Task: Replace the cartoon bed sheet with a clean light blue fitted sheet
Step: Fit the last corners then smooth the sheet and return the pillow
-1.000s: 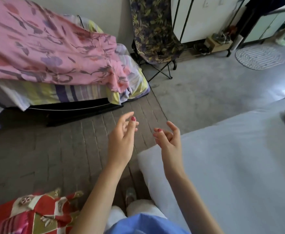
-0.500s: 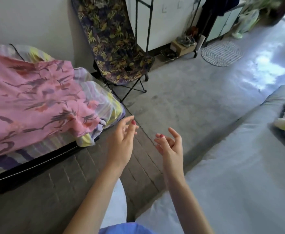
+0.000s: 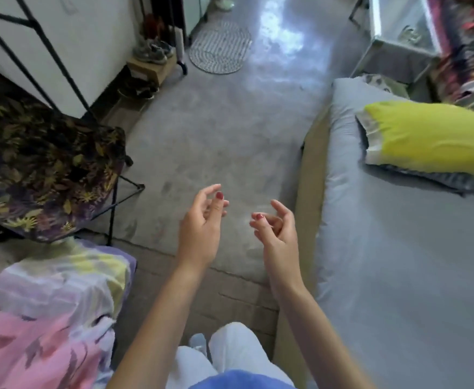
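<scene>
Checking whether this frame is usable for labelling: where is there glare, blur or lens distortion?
Head view: window glare washes out the floor at top centre; wide-angle bending curves the bed edge and black rack; the pink quilt at lower left is smeared; left hand and right hand stay fairly sharp.

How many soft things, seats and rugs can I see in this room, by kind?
Pillows: 1, yellow
Mattresses: 1, grey-blue
Bedding piles: 1, pink and striped
Chairs: 1, leaf-print
Rugs: 1, oval
Total: 5
</scene>
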